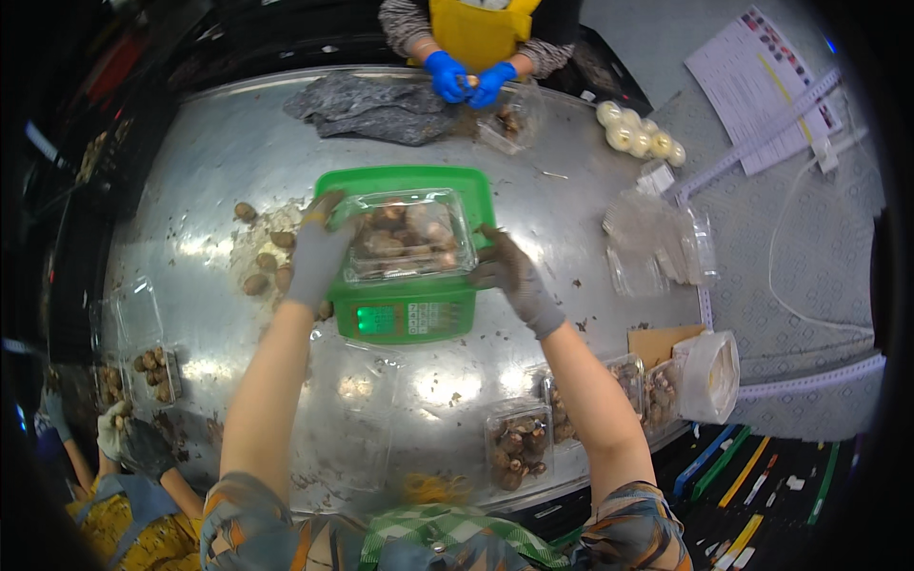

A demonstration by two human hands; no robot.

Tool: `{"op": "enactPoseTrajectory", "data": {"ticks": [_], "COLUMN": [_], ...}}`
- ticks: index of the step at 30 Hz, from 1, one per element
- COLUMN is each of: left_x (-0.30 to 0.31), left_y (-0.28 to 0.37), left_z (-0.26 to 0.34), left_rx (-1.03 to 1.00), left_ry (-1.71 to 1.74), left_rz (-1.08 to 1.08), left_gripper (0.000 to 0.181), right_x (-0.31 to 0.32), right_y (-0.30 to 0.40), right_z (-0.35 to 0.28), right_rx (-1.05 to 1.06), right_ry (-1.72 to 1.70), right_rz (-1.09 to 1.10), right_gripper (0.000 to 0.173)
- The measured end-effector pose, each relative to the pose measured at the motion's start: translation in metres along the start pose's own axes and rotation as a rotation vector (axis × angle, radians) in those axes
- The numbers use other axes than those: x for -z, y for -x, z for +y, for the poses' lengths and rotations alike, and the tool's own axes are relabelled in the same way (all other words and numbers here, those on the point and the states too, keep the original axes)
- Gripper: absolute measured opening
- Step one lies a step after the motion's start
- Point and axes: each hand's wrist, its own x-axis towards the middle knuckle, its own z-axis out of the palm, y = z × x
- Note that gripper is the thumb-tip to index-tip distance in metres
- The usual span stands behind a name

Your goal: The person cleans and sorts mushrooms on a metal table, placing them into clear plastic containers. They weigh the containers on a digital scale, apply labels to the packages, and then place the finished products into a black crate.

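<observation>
A lidded clear plastic clamshell point(405, 235) full of brown tubers, perhaps taro, is over the tray of a green digital scale point(468, 178). My left hand point(319, 250), in a grey glove with a dirty palm, grips the box's left side and is slightly blurred. At its right edge is my right hand point(515, 277), in a matching glove, with fingers curled against the lower corner. The scale's lit display and keypad point(403, 320) face me. Loose tubers point(265, 261) lie left of the scale, partly behind my left hand. An open clear clamshell point(350, 428) lies between my forearms.
Filled clamshells point(519, 446) stand near my right arm, beside a white container point(714, 378). Clear lids point(653, 243) are stacked at right, below wrapped white balls point(639, 132). Blue-gloved hands point(464, 80) work opposite, near grey plastic sheeting point(375, 107). Another person's gloved hands point(132, 439) work at lower left.
</observation>
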Motion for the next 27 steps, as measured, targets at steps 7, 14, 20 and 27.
{"op": "enactPoseTrajectory", "data": {"ticks": [7, 14, 20, 27], "left_x": [0.028, 0.013, 0.019, -0.080], "left_y": [0.060, 0.064, 0.067, 0.172], "left_z": [-0.017, -0.021, -0.022, 0.105], "left_rx": [0.459, 0.487, 0.407, 0.296], "left_ry": [0.376, 0.607, 0.684, 0.527], "left_rz": [-0.167, -0.135, -0.162, -0.611], "left_gripper": [0.039, 0.039, 0.046, 0.064], "right_x": [-0.034, -0.051, -0.050, 0.008], "right_y": [0.000, 0.002, 0.041, 0.216], "right_z": [0.011, 0.007, 0.010, 0.052], "right_rx": [0.145, -0.016, 0.166, 0.644], "right_ry": [0.673, -0.069, 0.024, -0.341], "right_rz": [0.139, 0.226, 0.294, 0.303], "right_gripper": [0.058, 0.048, 0.045, 0.068]}}
